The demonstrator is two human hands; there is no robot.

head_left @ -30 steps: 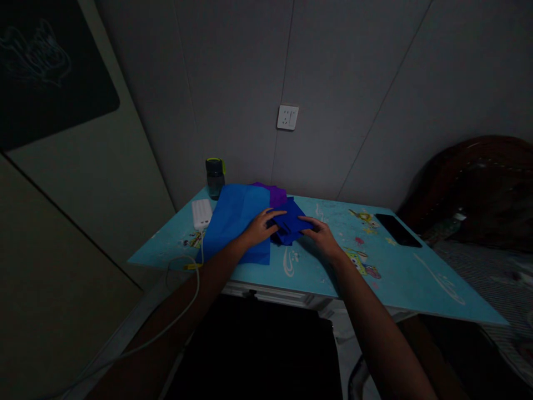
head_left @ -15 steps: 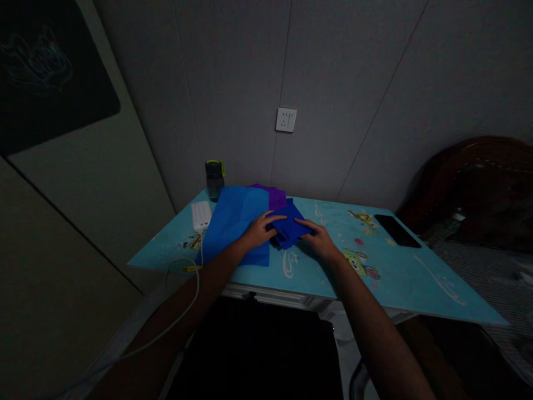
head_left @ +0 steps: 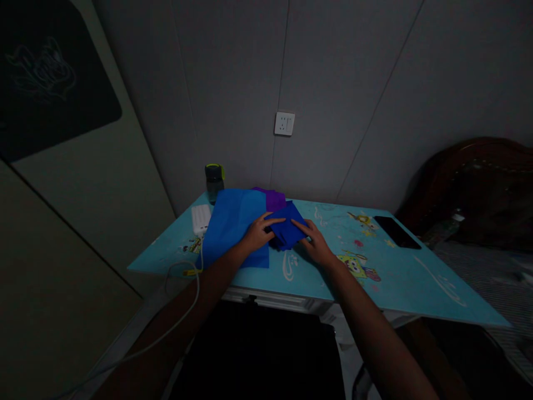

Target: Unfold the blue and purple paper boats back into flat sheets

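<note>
A small folded dark blue paper piece (head_left: 286,228) lies on the light blue cartoon-printed table (head_left: 400,278), between my two hands. My left hand (head_left: 259,233) rests on its left side, fingers stretched over the fold and over a larger lighter blue sheet (head_left: 233,225) underneath. My right hand (head_left: 314,241) presses its fingers flat on the piece's right edge. A purple sheet (head_left: 272,197) peeks out behind the blue ones.
A white power bank (head_left: 200,218) with a cable (head_left: 183,272) lies left of the sheets. A dark bottle with a green lid (head_left: 215,180) stands at the back left corner. A black phone (head_left: 396,231) lies at the right. A wall socket (head_left: 284,123) is above.
Both hands have shifted slightly left and closer together on the dark blue piece. The view has tilted a little upward.
</note>
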